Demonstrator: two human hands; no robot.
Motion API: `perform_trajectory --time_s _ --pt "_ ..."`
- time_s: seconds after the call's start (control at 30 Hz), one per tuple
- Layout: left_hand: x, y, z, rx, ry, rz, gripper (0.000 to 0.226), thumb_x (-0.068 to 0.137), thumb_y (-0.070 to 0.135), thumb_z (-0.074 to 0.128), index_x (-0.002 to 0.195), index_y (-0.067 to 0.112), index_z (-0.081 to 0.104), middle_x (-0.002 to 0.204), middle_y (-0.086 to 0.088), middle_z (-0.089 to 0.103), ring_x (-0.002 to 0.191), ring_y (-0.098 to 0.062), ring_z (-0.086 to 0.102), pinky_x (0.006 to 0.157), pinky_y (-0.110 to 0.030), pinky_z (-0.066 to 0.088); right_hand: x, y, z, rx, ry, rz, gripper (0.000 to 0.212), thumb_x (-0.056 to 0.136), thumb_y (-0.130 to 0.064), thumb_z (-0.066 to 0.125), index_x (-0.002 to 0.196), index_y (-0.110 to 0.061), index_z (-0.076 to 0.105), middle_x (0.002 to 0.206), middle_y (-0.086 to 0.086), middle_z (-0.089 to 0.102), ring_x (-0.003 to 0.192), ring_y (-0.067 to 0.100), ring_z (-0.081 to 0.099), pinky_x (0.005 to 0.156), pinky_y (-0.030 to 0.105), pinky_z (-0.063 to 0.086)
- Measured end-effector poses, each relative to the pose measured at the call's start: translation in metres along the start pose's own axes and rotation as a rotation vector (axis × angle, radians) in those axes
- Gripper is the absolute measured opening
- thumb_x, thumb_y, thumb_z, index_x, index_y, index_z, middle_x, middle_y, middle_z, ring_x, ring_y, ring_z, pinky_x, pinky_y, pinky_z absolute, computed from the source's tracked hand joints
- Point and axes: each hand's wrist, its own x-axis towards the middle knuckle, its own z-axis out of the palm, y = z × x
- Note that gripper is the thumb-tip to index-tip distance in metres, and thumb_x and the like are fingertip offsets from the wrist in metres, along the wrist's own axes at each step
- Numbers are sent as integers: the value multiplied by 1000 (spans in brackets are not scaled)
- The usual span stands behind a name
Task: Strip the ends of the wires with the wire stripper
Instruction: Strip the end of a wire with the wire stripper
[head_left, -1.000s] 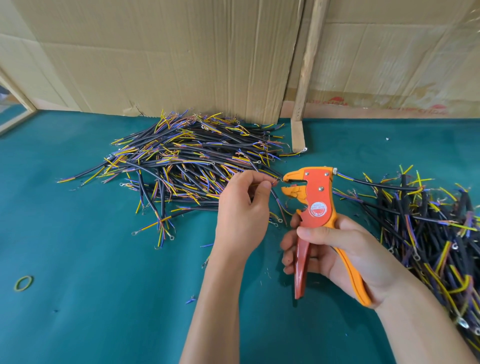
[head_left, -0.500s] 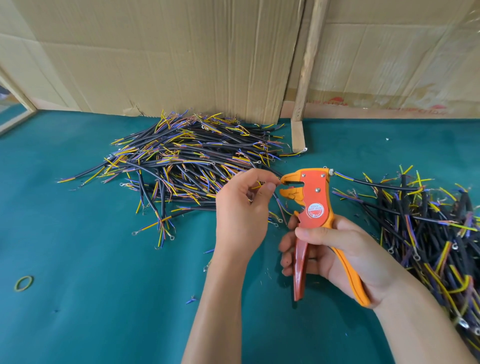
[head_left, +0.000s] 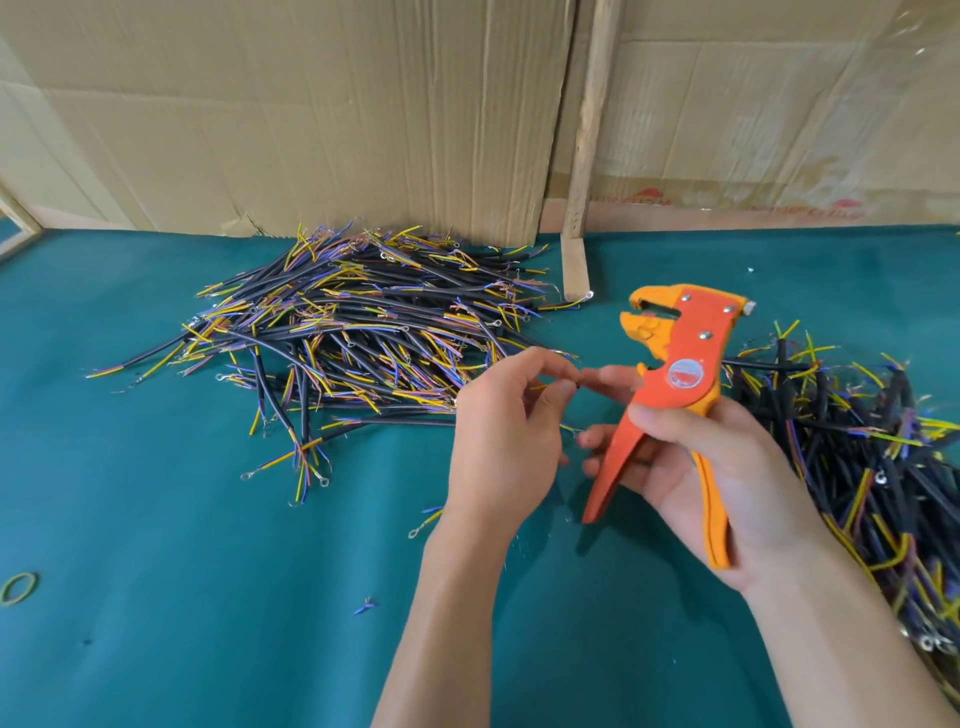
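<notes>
While the right hand (head_left: 696, 457) holds the wire stripper (head_left: 670, 384) upright at centre right, its mouth faces left. The left hand (head_left: 504, 431) pinches a thin wire end (head_left: 569, 375) just left of and below that mouth, so the wire likely goes up and right.

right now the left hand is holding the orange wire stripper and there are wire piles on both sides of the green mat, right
Not quite: the head view shows the right hand holding the orange wire stripper, while the left hand pinches a thin wire end. The rest holds: one wire pile lies at the left and another wire pile at the right of the green mat.
</notes>
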Motion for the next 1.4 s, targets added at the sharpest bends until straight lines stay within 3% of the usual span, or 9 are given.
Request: perform_trajectory --time_s 0.1,0.27,0.4,0.63,0.77,0.97,1.2,1.3,1.4 --pt "-1 1 2 -14 23 -1 14 94 1 62 89 13 66 60 23 54 50 -3 52 41 -8 37 0 4 4 -27 -20 21 45 75 -7 68 119 2 70 103 33 64 79 40 67 65 44 58" --pt "-1 2 2 25 45 27 13 94 -1 62 89 12 65 63 24 54 57 -1 52 47 -8 38 -1 2 5 2 -25 49 45 75 -8 69 119 1 71 99 32 63 79 38 68 64 45 58" --pt "-2 3 3 16 39 25 14 96 5 61 102 17 66 74 9 55 66 0 55 56 -7 40 -2 1 4 54 -28 51 38 76 -10 69 113 -1 75 103 29 68 77 36 69 64 43 58" --pt "-2 2 1 -11 5 46 27 99 6 57 107 25 74 85 13 64 70 -3 53 69 -18 40 -1 2 3 170 -74 85 48 74 -15 72 118 3 72 119 23 70 77 31 69 65 42 58" --pt "0 1 0 -123 12 -1 25 99 3 56 99 22 71 77 16 64 63 -17 57 63 -31 48 0 4 2 153 -85 97 47 75 -15 72 119 1 72 116 24 68 78 31 68 66 42 58" --pt "1 0 1 -269 22 -66 19 100 2 54 100 15 69 67 16 56 53 -6 52 55 -21 46 0 8 0 254 -113 105 46 81 -18 69 123 1 71 130 17 68 79 25 69 68 38 58" --pt "1 2 2 -358 8 -128 17 94 20 54 98 20 71 61 17 50 59 -12 40 60 -30 38 -1 10 2 285 -137 114 42 86 -19 65 124 0 70 132 15 68 81 23 69 70 37 58" --pt "1 2 2 -338 -4 -102 15 92 24 58 96 25 72 66 3 53 56 -11 43 60 -33 41 0 11 2 294 -147 121 43 86 -19 66 125 0 70 124 14 70 81 23 68 70 38 58" --pt "1 0 2 -329 1 -106 15 91 25 59 95 27 74 66 1 53 56 -13 41 58 -31 38 1 12 3 335 -114 133 44 82 -17 70 121 2 71 113 15 72 78 23 69 67 37 58"
